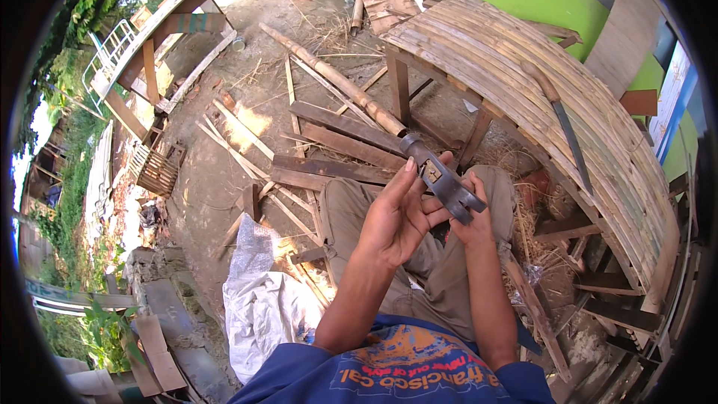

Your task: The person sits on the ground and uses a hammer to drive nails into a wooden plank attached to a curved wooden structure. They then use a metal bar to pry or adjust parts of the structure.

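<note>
A dark metal claw hammer head (443,183) is held up over my lap. Light wood shows in its eye; whether a handle runs on beneath it is hidden. My left hand (394,217) is closed on the side of the head, its thumb up near the round striking end and its fingers curled underneath. Around the claw end, my right hand (476,213) grips from the right side. Both forearms rise from the lower edge of the view, and the hammer head lies tilted between the hands.
On my right stands a bamboo-slat table (493,52) with a long wooden-handled knife (570,142) on it. Planks (351,146) and a bamboo pole (329,71) lie on the ground ahead. A white sack (265,307) is beside my left leg, a wooden bench (161,37) far left.
</note>
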Motion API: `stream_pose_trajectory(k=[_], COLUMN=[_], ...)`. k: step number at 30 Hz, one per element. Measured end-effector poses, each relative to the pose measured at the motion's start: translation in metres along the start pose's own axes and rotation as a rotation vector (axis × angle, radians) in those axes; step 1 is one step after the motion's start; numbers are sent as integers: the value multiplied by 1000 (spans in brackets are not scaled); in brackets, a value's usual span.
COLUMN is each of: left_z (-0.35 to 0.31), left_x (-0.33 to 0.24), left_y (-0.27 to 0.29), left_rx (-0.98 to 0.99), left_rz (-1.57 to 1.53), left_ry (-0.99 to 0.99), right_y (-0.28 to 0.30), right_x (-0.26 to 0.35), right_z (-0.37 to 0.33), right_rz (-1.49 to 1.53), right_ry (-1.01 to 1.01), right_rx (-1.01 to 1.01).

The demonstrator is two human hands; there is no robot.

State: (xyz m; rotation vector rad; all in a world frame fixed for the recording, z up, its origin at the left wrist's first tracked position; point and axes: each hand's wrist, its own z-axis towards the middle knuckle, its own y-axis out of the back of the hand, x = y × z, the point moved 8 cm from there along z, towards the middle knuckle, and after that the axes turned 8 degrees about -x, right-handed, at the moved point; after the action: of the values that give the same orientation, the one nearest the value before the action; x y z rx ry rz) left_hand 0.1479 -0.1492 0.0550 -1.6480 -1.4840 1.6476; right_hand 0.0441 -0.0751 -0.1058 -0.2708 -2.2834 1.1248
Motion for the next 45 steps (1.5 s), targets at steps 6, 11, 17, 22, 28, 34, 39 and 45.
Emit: stream_pose_trajectory(k=[6,11,17,22,28,34,39,45], left_z=[-11,-18,-41,-45,-49,-39,-24,-31], left_x=[3,3,-17,-46,-62,-75,-70,-60], left_y=[-1,-1,-4,-11,4,33,70,59], left_rx=[10,17,-7,40,83,-98,-210,-230], left_rz=[196,248,397,402,477,790,439,586], left_ry=[-40,-91,-216,-229,-223,-316,-250,-281], right_y=[-2,4,-5,-40,-25,-35,-57,-76], right_x=[-2,-13,-18,-6,12,46,56,32], right_z=[-3,13,7,-26,-36,-77,-103,-112], right_rz=[115,124,-88,-348,-282,-314,-866,-1461], right_ry=[-30,-54,41,358,556,799,989,1089], right_rx=[-41,20,-13,236,246,102,-6,166])
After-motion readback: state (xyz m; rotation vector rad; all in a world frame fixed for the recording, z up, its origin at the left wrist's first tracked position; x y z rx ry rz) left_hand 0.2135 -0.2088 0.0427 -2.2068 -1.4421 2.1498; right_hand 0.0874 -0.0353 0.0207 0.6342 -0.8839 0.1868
